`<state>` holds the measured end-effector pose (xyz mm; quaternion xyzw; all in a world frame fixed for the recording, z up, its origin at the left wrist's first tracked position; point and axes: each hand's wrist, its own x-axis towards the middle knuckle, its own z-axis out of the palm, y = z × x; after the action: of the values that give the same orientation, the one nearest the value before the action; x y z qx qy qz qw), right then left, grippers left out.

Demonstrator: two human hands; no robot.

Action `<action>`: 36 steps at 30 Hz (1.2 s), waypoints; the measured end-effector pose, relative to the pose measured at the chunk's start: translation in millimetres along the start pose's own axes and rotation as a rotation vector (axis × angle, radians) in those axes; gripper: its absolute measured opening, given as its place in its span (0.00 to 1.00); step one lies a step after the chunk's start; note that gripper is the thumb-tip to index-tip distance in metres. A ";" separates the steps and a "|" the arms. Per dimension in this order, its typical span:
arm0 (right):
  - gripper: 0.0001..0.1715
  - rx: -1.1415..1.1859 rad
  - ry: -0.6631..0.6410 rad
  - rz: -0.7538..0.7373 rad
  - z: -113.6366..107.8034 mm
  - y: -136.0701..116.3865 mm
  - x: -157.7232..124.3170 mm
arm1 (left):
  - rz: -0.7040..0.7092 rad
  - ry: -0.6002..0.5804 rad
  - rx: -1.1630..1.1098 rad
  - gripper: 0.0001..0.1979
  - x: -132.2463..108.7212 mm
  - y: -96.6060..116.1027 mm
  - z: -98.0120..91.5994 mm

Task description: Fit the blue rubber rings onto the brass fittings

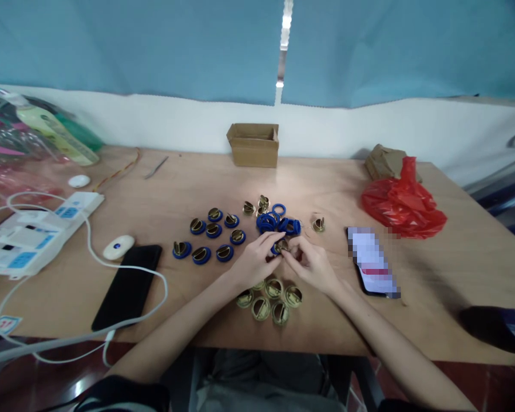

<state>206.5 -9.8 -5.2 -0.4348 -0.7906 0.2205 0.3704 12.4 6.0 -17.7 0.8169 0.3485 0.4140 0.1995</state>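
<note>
The desk (326, 189) is broad and flat, with the work spread over its middle. The left hand (258, 257) grips a brass-coloured fitting (282, 246) from the left, while the right hand (311, 263) pinches the same piece from the right, just above the desk and between the blue rings and the bare discs. The fingers cover much of it, so exactly where each tip presses is hard to make out.

That fitting should be light but stiff — probably metal, with a smooth, rather slippery face and little risk of breaking. Its rim, taken at opposite sides, looks the steadiest hold. To the left, eight ringed fittings (201, 256) rest apart on the desk; near the hands lie six bare brass discs (261, 308), low enough that a rim could be awkward to get under.

The blue rings (290, 227), heaped just beyond the hands, look thin and likely rubbery; best pinched across the band. Smallest are the raised tabs — handy for turning a disc.
</note>
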 end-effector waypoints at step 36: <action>0.09 -0.046 0.045 0.142 -14.0 -2.5 8.9 | -0.053 0.180 0.047 0.27 0.2 3.6 -0.8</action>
<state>213.0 -3.2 8.8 -0.5031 -0.7541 0.2182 0.3613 13.3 3.7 -14.9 0.7712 0.3962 0.4722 0.1591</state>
